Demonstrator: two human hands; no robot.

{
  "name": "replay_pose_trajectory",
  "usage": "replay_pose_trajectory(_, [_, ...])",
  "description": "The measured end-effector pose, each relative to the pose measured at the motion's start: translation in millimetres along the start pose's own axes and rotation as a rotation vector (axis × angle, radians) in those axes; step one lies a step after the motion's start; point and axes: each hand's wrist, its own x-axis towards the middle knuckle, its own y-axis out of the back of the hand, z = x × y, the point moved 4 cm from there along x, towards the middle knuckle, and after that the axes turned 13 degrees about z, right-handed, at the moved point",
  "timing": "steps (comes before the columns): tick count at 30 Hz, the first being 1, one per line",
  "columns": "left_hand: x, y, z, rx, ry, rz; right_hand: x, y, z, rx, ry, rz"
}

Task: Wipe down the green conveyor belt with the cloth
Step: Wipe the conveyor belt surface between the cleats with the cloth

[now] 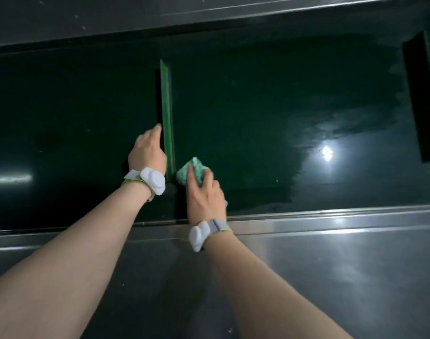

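Note:
The dark green conveyor belt [258, 99] runs left to right between two metal side rails. An upright green cleat [167, 106] crosses it in the middle. My left hand [147, 149] rests against the cleat's left face near its lower end, fingers on the cleat. My right hand [204, 194] presses a crumpled green cloth [193, 171] flat on the belt, right beside the base of the cleat. The belt to the right of the cloth looks wet and streaked.
A brushed metal rail [331, 253] lies along the near edge of the belt, under my forearms. Another metal rail [209, 18] borders the far edge. A second cleat [422, 99] stands on the belt at the far right. A lamp reflection [327, 152] glares on the wet belt.

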Motion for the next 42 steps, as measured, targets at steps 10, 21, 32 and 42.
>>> replay_pose_trajectory(10, [-26, 2, 66, 0.139, -0.208, 0.253, 49, 137, 270, -0.129, -0.546, 0.428])
replay_pose_trajectory(21, [-34, -41, 179, -0.047, -0.27, 0.047, 34, 65, 127, -0.066, 0.077, 0.154])
replay_pose_trajectory(32, [-29, -53, 228, 0.028, -0.275, -0.012, 55, 224, 413, -0.264, -0.486, 0.361])
replay_pose_trajectory(42, [-25, -52, 235, 0.059, -0.189, 0.074, 72, 119, 226, -0.028, -0.161, 0.283])
